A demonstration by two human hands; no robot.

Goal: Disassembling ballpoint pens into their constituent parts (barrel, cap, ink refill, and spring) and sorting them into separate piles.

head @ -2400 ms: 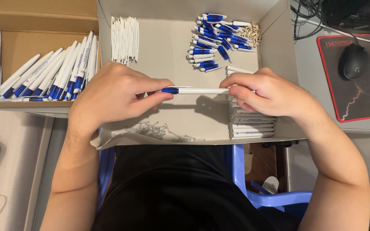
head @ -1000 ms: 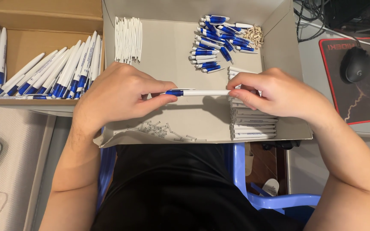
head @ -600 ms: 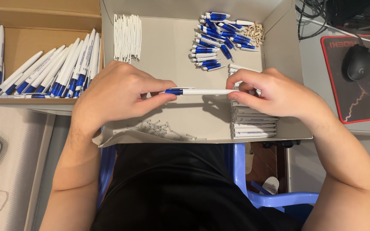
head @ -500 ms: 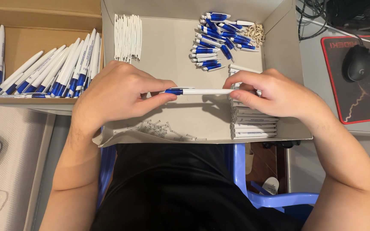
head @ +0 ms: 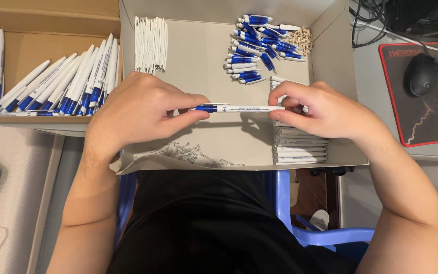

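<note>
Inside, the grey tray [head: 198,56] holds white refills [head: 151,44] far left, blue pen parts [head: 252,45] far right and stacked white barrels [head: 300,149] near right; the cardboard box [head: 41,20] on the left holds finished pens [head: 57,86]. Little has changed since half a second ago. Level above the tray, the pen [head: 239,108] is pinched at its blue end by the left hand [head: 138,109] and at its white end by the right hand [head: 325,109].

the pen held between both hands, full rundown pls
The pen is slim, with a white barrel that looks like plastic and a blue section at its left end. It lies level above the open cardboard tray. The left hand pinches the blue end, the right hand the white end. Small dark print runs along the barrel.
</note>
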